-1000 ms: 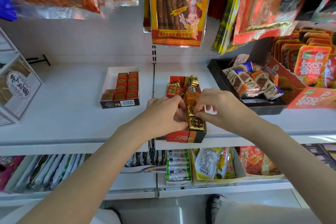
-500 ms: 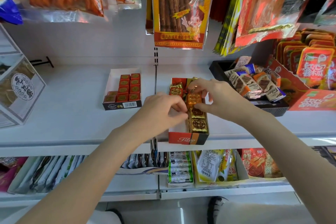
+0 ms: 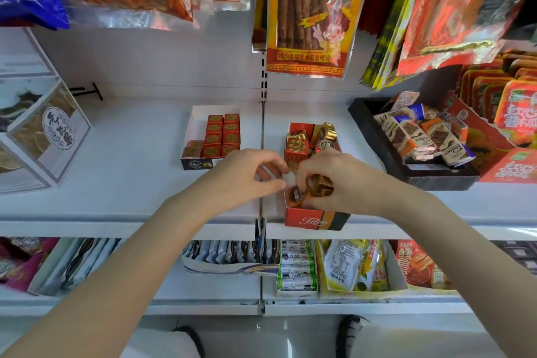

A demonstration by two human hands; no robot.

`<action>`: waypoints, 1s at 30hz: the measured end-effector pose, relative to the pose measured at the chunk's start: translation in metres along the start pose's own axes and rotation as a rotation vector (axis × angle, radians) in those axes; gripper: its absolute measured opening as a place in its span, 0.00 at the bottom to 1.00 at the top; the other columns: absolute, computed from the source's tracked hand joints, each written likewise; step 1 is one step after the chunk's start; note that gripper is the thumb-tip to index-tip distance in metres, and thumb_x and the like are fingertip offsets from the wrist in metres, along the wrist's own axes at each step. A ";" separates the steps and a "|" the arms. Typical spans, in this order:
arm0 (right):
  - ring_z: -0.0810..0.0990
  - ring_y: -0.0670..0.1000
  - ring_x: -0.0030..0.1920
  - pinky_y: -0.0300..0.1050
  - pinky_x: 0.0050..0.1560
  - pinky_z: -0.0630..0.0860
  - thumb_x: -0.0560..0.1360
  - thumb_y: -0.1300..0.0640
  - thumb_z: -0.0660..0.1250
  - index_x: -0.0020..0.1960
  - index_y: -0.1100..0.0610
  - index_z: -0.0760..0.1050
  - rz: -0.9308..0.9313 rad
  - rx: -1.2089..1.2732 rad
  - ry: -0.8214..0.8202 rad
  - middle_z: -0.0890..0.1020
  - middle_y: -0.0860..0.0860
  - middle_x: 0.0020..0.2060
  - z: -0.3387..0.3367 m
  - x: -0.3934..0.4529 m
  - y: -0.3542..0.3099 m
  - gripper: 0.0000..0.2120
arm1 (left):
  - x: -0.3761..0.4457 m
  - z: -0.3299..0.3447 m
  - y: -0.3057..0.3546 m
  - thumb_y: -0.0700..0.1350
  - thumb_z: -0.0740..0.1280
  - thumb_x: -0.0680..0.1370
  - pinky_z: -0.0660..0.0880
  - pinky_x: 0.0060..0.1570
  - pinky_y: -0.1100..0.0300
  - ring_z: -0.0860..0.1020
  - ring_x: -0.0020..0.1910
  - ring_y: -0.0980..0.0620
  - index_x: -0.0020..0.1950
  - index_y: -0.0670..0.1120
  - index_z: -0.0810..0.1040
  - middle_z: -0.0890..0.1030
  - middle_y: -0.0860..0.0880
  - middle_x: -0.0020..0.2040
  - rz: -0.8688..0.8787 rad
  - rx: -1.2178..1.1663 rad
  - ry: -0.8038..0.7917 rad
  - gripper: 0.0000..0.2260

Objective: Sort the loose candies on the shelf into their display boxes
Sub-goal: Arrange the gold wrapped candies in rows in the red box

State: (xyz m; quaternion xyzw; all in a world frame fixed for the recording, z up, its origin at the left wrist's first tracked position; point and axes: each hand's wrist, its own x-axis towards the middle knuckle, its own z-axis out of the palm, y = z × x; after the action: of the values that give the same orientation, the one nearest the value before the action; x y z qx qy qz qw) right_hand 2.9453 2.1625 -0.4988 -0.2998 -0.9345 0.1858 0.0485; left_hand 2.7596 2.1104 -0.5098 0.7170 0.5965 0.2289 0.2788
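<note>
A red and orange display box stands at the front edge of the white shelf. Red and gold wrapped candies fill its far end. My right hand is over the near end of the box and grips a gold candy; an orange candy lies just under its fingertips. My left hand hovers by the box's left wall with fingers curled, thumb and fingertips close to the orange candy; I cannot tell if it touches it.
A white box of red cube candies sits to the left. A black tray of wrapped wafer bars stands to the right, red packets beyond it. Snack bags hang overhead. A white carton is far left.
My right hand came back from the middle of the box to its near end, now with a gold candy in it. The left hand shifted slightly right toward it.
</note>
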 end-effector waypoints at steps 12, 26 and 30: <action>0.76 0.46 0.46 0.42 0.52 0.74 0.73 0.58 0.67 0.50 0.56 0.79 0.127 0.047 0.392 0.82 0.50 0.47 -0.019 0.015 0.009 0.07 | -0.002 0.001 0.000 0.47 0.67 0.74 0.69 0.47 0.72 0.77 0.49 0.62 0.53 0.52 0.76 0.79 0.56 0.51 -0.003 -0.018 -0.017 0.08; 0.76 0.39 0.46 0.28 0.46 0.70 0.67 0.56 0.73 0.47 0.51 0.77 0.105 0.157 -0.016 0.80 0.44 0.45 -0.024 0.000 -0.003 0.10 | -0.001 0.001 0.000 0.47 0.67 0.74 0.70 0.48 0.69 0.77 0.49 0.60 0.53 0.52 0.75 0.80 0.56 0.50 -0.002 -0.011 -0.029 0.08; 0.77 0.39 0.46 0.30 0.47 0.71 0.71 0.54 0.69 0.47 0.49 0.79 0.060 0.166 -0.124 0.81 0.45 0.46 -0.016 -0.007 -0.003 0.05 | -0.002 0.002 0.001 0.46 0.67 0.74 0.70 0.48 0.70 0.77 0.48 0.61 0.52 0.53 0.75 0.79 0.57 0.49 0.002 -0.008 -0.024 0.08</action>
State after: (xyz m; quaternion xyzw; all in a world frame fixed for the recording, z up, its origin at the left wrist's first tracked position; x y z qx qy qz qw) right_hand 2.9519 2.1610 -0.4830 -0.3106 -0.9077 0.2821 0.0096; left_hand 2.7617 2.1076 -0.5108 0.7193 0.5913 0.2231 0.2884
